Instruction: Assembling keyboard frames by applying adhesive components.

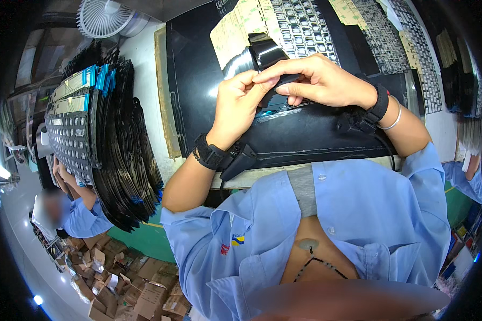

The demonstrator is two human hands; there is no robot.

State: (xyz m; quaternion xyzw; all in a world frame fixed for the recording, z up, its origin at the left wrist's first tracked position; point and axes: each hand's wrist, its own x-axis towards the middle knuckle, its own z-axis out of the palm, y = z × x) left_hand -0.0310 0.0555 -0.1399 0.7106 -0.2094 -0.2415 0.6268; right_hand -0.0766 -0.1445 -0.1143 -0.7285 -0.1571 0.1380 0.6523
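Looks like I'm mid-peel here: both hands up over the black mat on the table (pixel 198 80), working a glossy black film strip (pixel 265 53). My left hand (pixel 238 107) has its grip pinched shut on the strip's lower end, and my right hand (pixel 318 80) is clamped on it just beside. Next bit probably needs a slow, even pull so it doesn't crease.

Light-blue short-sleeved shirt (pixel 326 224); black wrist straps (pixel 211 154); thin silver bangle (pixel 395 119).
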